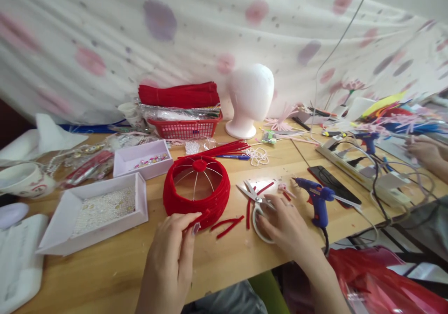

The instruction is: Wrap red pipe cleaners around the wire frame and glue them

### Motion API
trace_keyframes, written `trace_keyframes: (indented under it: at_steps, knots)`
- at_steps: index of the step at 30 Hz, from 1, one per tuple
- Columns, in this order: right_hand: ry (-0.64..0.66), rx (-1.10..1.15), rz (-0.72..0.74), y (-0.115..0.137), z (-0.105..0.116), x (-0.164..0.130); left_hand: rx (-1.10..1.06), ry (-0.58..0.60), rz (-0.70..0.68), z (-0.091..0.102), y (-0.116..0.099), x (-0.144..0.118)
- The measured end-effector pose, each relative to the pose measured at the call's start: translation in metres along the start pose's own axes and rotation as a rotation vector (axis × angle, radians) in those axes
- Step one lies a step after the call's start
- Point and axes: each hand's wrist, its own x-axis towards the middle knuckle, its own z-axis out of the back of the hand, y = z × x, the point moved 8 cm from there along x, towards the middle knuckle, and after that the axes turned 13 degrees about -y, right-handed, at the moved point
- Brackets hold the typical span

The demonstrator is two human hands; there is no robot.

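Observation:
In front of me stands a round, cap-like wire frame [175, 195] wrapped in red chenille stems, with thin bare wires meeting at a red knob on top. At its near edge my left hand [168, 253] pinches the end of a red chenille stem [204, 215] between thumb and fingers. To the right, my right hand [289, 225] has its fingers curled at the handles of the scissors [257, 200]. Their blades are apart, pointing away to the left over the table. Short cut red stem pieces [230, 226] lie between the frame and the scissors.
A blue glue gun [317, 199], a dark phone [334, 185] and a cable-filled power strip [360, 176] lie to the right. Bead boxes [143, 197] stand left. Behind are a red basket [189, 126] and a white foam head [250, 94]. A co-worker's hand [425, 150] shows far right.

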Motion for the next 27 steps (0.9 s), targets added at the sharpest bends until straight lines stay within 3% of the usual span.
trace_keyframes:
  at_steps: [4,8,12,16,19,22,27]
  knots:
    - [-0.03,0.048,0.018,0.022,0.024,0.003,-0.003,0.11,-0.054,-0.002,0.001,-0.003]
    - [-0.064,0.446,0.205,0.089,0.051,-0.002,0.001,0.206,-0.109,-0.009,-0.003,-0.005]
    - [-0.001,0.594,0.325,0.136,0.044,-0.008,0.081,0.189,-0.178,-0.011,-0.009,0.0]
    - [-0.07,0.665,0.342,0.147,0.033,-0.002,0.388,-0.024,-0.303,0.005,-0.012,0.007]
    - [-0.191,0.651,0.288,0.145,0.031,0.004,0.417,-0.163,-0.232,0.016,-0.007,0.01]
    - [-0.282,0.643,0.248,0.144,0.031,0.008,0.256,-0.182,-0.072,0.015,0.004,0.011]
    - [-0.232,0.676,0.242,0.146,0.024,0.012,0.198,-0.139,0.032,0.0,0.014,0.005]
